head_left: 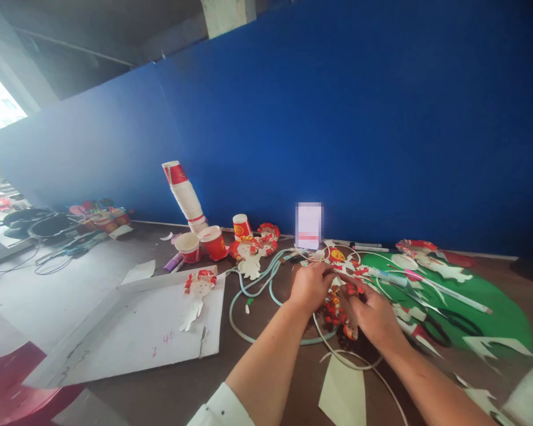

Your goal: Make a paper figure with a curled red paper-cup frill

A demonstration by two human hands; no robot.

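Observation:
My left hand (308, 288) and my right hand (375, 315) are close together over the dark table. Between them is a red-and-white paper cup cutout (333, 307) with yellow print, its red strips hanging below my fingers. The fingers of both hands are bent and pinched on it; its upper part is partly hidden behind them. Just beyond lie more red and white paper pieces (337, 254). A loop of pale cable (275, 290) runs around and under the cutout. Near my right wrist, scissors with black handles (462, 322) rest on a green round sheet (506, 307).
A tall leaning stack of paper cups (184, 195) stands by the blue partition (337, 118). Paper figures with red curled hair (249, 260) lie nearby; another figure (199, 290) rests on a white board (128, 337). Pens (453, 287) lie at the right.

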